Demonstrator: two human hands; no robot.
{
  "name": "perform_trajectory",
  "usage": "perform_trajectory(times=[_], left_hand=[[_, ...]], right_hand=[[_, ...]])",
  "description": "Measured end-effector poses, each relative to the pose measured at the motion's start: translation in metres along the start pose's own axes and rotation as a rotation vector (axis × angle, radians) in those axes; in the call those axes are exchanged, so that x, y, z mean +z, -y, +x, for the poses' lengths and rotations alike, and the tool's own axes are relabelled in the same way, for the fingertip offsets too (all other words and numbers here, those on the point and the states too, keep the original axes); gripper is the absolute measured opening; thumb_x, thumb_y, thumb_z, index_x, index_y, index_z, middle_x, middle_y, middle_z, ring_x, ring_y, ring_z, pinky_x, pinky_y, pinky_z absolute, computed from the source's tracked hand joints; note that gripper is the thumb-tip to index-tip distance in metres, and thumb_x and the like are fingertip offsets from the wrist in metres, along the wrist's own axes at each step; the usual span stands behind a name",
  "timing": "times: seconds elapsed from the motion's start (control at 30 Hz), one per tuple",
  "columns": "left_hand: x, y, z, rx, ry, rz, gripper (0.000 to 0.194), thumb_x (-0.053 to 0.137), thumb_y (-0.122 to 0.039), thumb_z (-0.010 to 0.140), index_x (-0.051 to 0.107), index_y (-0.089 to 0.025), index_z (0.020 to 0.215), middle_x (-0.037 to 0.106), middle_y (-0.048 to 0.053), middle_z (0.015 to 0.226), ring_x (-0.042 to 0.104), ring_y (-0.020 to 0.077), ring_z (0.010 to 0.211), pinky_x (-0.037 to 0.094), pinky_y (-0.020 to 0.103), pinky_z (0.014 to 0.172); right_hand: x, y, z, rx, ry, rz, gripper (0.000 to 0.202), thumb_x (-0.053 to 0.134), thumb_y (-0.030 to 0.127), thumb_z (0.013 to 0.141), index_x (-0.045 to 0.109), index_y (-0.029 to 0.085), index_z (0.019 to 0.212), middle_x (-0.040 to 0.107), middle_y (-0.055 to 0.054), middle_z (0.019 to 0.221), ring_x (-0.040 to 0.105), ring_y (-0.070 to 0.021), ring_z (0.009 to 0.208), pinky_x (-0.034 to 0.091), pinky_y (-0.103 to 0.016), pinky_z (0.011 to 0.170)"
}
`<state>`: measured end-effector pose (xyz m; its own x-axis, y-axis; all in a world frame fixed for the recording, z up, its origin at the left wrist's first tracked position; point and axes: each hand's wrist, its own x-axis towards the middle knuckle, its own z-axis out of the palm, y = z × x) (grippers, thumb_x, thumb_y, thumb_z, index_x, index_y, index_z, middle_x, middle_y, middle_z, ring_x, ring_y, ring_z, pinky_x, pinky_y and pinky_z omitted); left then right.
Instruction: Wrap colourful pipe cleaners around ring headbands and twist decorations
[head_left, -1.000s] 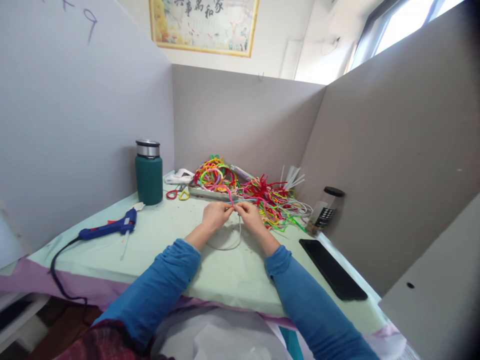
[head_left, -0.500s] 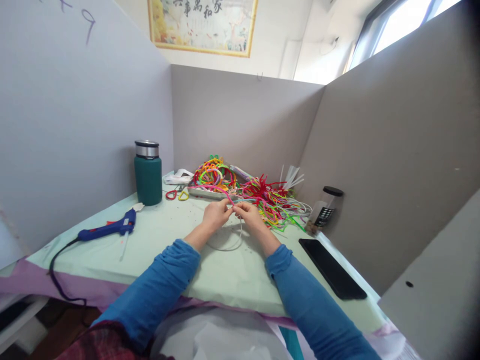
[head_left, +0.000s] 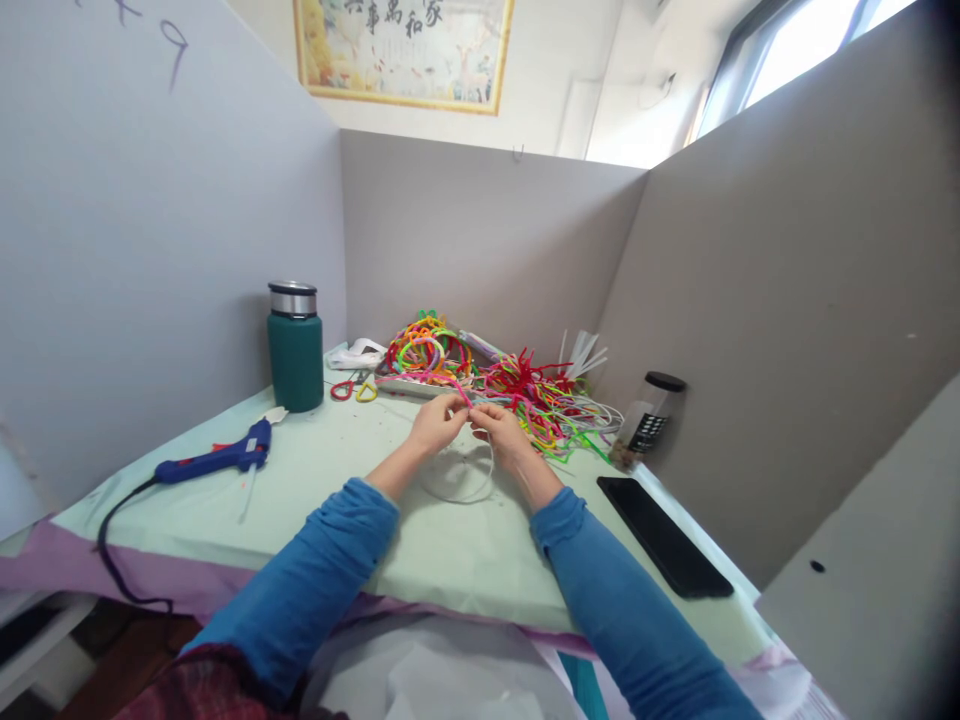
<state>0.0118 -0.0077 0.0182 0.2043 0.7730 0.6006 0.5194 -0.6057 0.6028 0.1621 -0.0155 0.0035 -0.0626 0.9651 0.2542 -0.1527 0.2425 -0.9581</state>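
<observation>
Over the middle of the table, my left hand (head_left: 439,424) and my right hand (head_left: 501,432) meet fingertip to fingertip. Both are closed in a pinch on a bright pink pipe cleaner (head_left: 460,388), whose loose end trails off to the left. From between the same fingers hangs a thin pale grey hoop (head_left: 466,501), curving down toward the table. The pink pipe cleaner meets the hoop at the fingertips; how it is wrapped there is too small to make out.
Behind my hands lie a tray (head_left: 420,388) heaped with coloured loops and a tangle of pipe cleaners (head_left: 529,380). To the left are a green bottle (head_left: 295,360) and a blue glue gun (head_left: 217,459) with its cord. A clear jar (head_left: 646,425) and a black phone (head_left: 664,535) are on the right.
The hoop has swung slightly to the right under my fingers. My hands have shifted a little at the pinch, still holding the pink pipe cleaner.
</observation>
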Motion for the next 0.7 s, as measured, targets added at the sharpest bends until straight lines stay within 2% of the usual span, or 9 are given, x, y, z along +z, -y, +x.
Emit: perform_trajectory(times=[0.1,0.2,0.37,0.6,0.7], left_hand=[[-0.0017,-0.0006,0.0015,-0.060,-0.009,-0.113,0.034,0.050,-0.045,0.083,0.068,-0.017,0.080,0.068,0.002,0.075,0.057,0.0124,0.066,0.043,0.022,0.061],[-0.0016,0.0020,0.0026,-0.090,-0.018,-0.153,0.036,0.051,-0.046,0.081,0.069,-0.016,0.074,0.067,0.001,0.068,0.057,0.0124,0.064,0.042,0.022,0.059],[0.0014,0.0065,0.0046,-0.109,-0.049,-0.173,0.028,0.057,-0.040,0.077,0.073,-0.016,0.080,0.071,0.002,0.074,0.061,0.0140,0.069,0.044,0.022,0.063],[-0.0001,0.0018,0.0013,-0.060,-0.079,-0.050,0.022,0.057,-0.034,0.080,0.072,-0.019,0.083,0.071,0.002,0.077,0.061,0.0135,0.068,0.043,0.022,0.063],[-0.0007,0.0001,-0.0008,-0.024,-0.082,0.001,0.023,0.055,-0.030,0.081,0.069,-0.019,0.096,0.070,0.002,0.078,0.060,0.0127,0.065,0.043,0.022,0.063]], right_hand=[[0.0011,0.0019,-0.0019,0.001,0.021,0.007,0.027,0.076,0.042,0.060,0.065,0.020,0.071,0.065,-0.001,0.079,0.054,-0.0132,0.072,0.041,-0.028,0.069],[0.0018,0.0012,-0.0027,-0.006,0.041,0.009,0.028,0.076,0.043,0.060,0.064,0.020,0.070,0.065,-0.002,0.079,0.055,-0.0137,0.073,0.042,-0.028,0.070],[0.0030,-0.0011,-0.0030,-0.003,0.050,0.033,0.029,0.075,0.044,0.062,0.065,0.020,0.073,0.065,-0.002,0.079,0.055,-0.0145,0.074,0.043,-0.027,0.069],[0.0052,-0.0027,-0.0016,-0.003,0.015,0.087,0.025,0.076,0.039,0.061,0.066,0.020,0.074,0.064,0.000,0.076,0.053,-0.0121,0.068,0.041,-0.028,0.069],[0.0041,-0.0052,0.0008,-0.008,0.008,0.074,0.024,0.075,0.039,0.062,0.065,0.019,0.072,0.063,0.000,0.074,0.052,-0.0113,0.066,0.040,-0.027,0.067]])
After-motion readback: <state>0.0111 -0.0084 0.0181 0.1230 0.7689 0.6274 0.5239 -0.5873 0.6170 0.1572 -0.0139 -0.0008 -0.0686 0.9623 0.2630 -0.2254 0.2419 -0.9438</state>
